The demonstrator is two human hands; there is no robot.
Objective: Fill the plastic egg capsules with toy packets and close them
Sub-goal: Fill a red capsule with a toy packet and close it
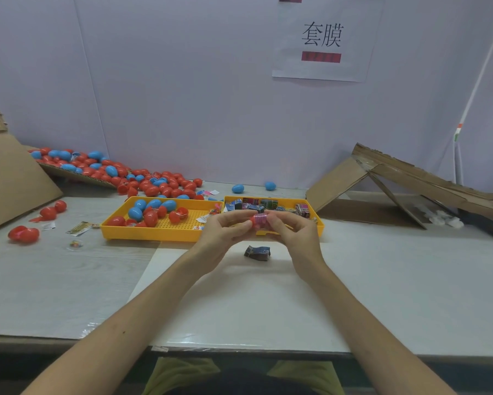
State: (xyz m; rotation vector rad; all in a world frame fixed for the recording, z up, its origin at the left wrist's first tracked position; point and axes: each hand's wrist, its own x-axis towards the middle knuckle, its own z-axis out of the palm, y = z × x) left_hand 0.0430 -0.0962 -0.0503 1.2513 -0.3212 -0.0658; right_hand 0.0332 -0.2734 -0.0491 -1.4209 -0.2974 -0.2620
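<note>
Presently both hands are raised just above the near edge of the trays, meeting at one small object.

- Left hand (225, 228): fingers curled, thumb and fingertips gripping a red egg capsule (250, 222).
- Right hand (292, 230): fingers bent inward, tips pinching a pink packet (261, 220) that sits at the capsule's open side. How far in it sits, I cannot tell; the fingers cover the join.
- Capsule and packet are held in the air between the two hands, in front of the right tray.

On the table:
- Left yellow tray (142, 234), perforated floor, holds blue and red eggs bunched at its left end.
- Right yellow tray (319, 228), touching the first, holds folded toy packets (256, 205) along its far side.
- One dark packet (257, 253) lies alone on a white sheet (239, 303), just below the hands.
- Loose pile of eggs (154, 183), mostly red with some blue, behind the left tray, running up onto a cardboard flap.
- Two blue eggs (237, 188) sit apart near the wall.
- Opened red shells (23, 233) lie far left, near small paper slips.
- Collapsed cardboard box (382, 189) leans at the right.
- Printed paper sign (322, 38) hangs on the wall above.
</note>
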